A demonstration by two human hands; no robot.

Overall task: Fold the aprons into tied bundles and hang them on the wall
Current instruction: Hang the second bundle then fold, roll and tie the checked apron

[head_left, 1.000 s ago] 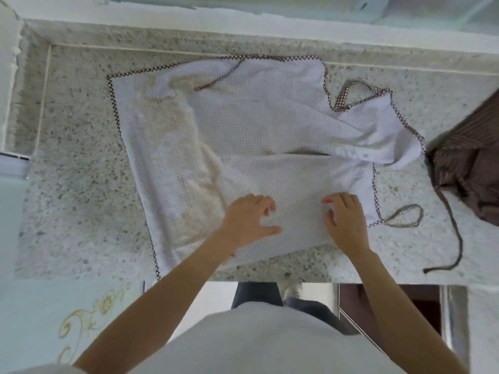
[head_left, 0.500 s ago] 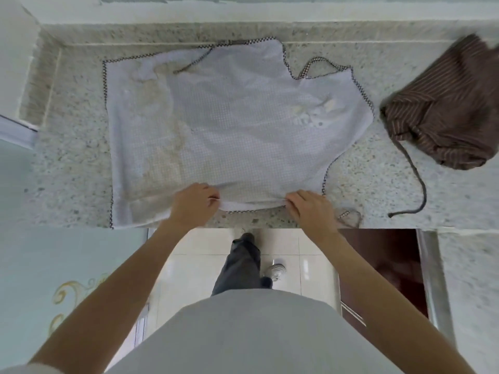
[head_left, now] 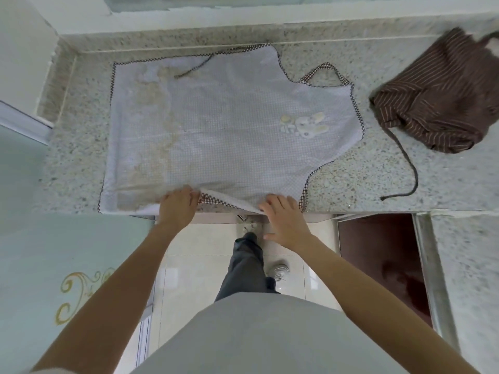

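A white checked apron (head_left: 229,125) with dark checkered trim and a small rabbit patch lies spread flat on the speckled stone counter (head_left: 351,182). Its neck loop sits at the far right edge. My left hand (head_left: 178,205) pinches the apron's near hem at the counter's front edge. My right hand (head_left: 283,220) grips the same hem a little to the right, and the hem is lifted and curled between them. A brown striped apron (head_left: 437,101) lies crumpled at the right, its dark tie string (head_left: 405,168) trailing over the counter.
A raised stone backsplash (head_left: 243,31) runs along the counter's far side, with a white wall block (head_left: 24,49) at the far left. Below the counter's front edge are pale cabinet doors (head_left: 67,265), a tiled floor and a dark open cabinet (head_left: 383,265).
The folded-over upper part of the white apron has been opened out flat, showing the rabbit patch. Both hands drew back from the cloth's middle to its near hem and now lift it.
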